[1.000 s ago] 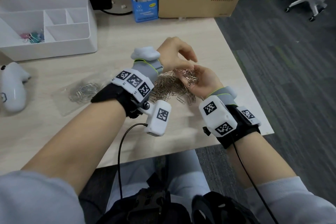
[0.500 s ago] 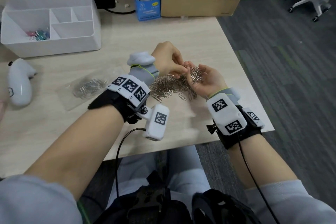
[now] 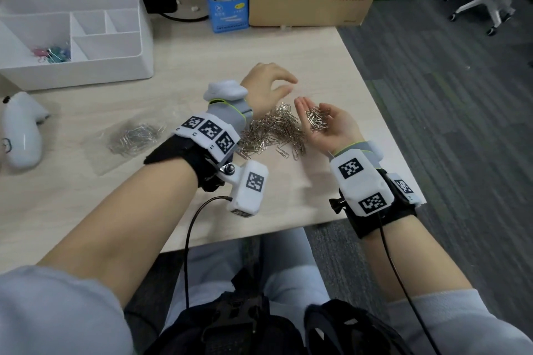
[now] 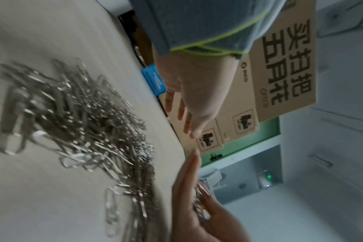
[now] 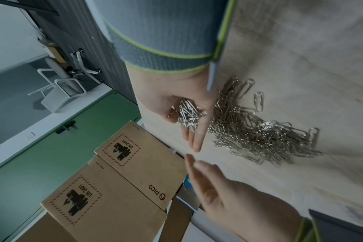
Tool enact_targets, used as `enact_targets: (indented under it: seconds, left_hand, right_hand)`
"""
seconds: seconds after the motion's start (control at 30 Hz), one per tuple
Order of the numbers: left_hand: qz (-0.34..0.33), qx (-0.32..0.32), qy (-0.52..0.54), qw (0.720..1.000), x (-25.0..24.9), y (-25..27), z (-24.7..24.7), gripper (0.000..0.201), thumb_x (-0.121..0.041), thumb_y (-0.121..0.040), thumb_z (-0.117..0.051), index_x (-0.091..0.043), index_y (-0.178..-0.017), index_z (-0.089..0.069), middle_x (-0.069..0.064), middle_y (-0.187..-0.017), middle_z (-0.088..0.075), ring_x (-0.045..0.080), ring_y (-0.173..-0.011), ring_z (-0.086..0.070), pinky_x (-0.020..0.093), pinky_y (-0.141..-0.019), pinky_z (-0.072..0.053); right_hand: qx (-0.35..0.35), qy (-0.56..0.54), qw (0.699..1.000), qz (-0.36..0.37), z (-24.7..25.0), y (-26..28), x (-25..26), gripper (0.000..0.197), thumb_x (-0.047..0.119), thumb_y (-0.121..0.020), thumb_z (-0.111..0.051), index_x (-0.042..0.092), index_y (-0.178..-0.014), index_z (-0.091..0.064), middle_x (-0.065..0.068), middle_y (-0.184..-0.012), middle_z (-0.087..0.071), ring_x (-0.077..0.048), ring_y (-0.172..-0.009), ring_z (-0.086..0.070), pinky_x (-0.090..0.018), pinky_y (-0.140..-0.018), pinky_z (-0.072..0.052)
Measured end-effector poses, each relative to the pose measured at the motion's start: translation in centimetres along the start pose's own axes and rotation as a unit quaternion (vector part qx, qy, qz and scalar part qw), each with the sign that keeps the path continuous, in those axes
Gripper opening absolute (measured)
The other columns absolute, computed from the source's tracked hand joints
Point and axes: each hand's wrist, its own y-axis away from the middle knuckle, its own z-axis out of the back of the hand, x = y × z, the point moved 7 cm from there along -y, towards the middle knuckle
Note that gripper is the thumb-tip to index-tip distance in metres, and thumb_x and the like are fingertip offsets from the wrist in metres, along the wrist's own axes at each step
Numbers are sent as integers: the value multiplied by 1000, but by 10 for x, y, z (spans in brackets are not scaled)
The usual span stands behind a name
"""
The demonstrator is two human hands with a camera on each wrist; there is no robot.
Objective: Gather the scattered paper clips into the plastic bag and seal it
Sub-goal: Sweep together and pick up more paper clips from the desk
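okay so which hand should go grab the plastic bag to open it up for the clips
Probably the left hand: it holds nothing, and the plastic bag lies on its side of the pile. The right hand is palm-up, cupping paper clips.

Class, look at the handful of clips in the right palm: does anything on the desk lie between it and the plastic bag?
Yes: the left hand with its wrist rig and the loose clip pile sit between the right hand and the plastic bag.

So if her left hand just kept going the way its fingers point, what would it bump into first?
Probably the fingertips of the right hand, cupped under a clump of paper clips. The left hand points rightward at them across a small gap, though depth is hard to judge.
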Motion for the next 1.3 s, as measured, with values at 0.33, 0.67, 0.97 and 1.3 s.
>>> enact_targets:
  seconds: [0.33, 0.67, 0.97, 1.3]
  left_hand:
    - [2, 125, -97, 987, 15, 22, -37, 40, -31, -69, -77, -25, -107, -68, 6, -119, -57, 28, -115, -46, 39, -98, -37]
    - [31, -7, 33, 999, 27, 24, -13, 24, -14, -65, -80, -5, -86, -75, 17, -89, -71, 28, -85, -62, 25, -75, -43]
    - [-13, 79, 80, 994, -12, 16, 5, 24, -23, -61, -80, -19, -85, -74, 21, -83, -71, 38, -82, -64, 44, -76, -52]
    - [-30, 78, 66, 994, -13, 20, 20, 22, -7, -63, -79, -13, -83, -75, 13, -86, -73, 22, -84, -68, 30, -77, -53]
  right_hand:
    - [4, -18, 1000, 19, 10, 9, 10, 36, 10, -100, -29, -14, -94, -55, -31, -89, -60, -35, -128, -47, -39, -110, -36]
    - [4, 16, 1000, 13, 11, 5, 3, 39, 12, -101, -26, -16, -98, -52, -24, -136, -48, -38, -130, -42, -42, -111, -33]
    - [1, 120, 993, -16, -8, -13, -30, 37, 9, -99, -29, -8, -80, -56, -26, -68, -63, -34, -69, -61, -38, -69, -57]
    - [24, 155, 987, -27, -30, -23, -48, 65, 8, -98, -28, -1, -48, -69, -11, -57, -68, -20, -49, -66, -23, -56, -51]
